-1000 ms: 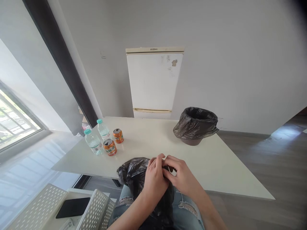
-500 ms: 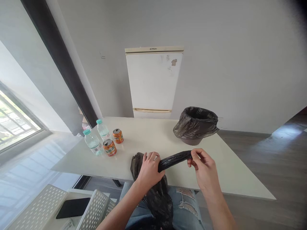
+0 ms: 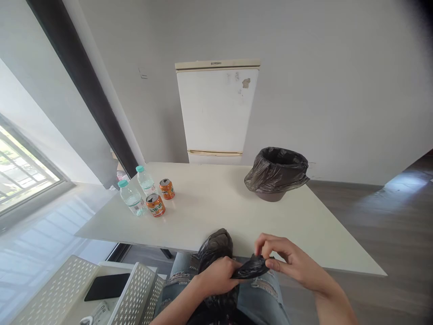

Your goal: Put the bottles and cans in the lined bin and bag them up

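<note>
A black plastic garbage bag (image 3: 216, 248) lies over the table's near edge and down onto my lap. My left hand (image 3: 218, 276) is closed around its gathered middle. With thumb and fingers, my right hand (image 3: 284, 257) pinches the bag's other end, a short crumpled length stretched between both hands. Further back on the right stands a bin (image 3: 270, 197) with another black bag (image 3: 275, 171) lining it and folded over its rim.
Two orange cans (image 3: 155, 205) and two clear bottles with teal caps (image 3: 131, 198) stand at the left of the white table (image 3: 203, 203). A white perforated basket (image 3: 77, 271) holding a dark flat device (image 3: 106, 287) is at lower left. A fridge (image 3: 216, 108) stands behind.
Both hands have moved down toward my lap with the bag. The stretch between them has become shorter and more crumpled, and the hands are closer together.
</note>
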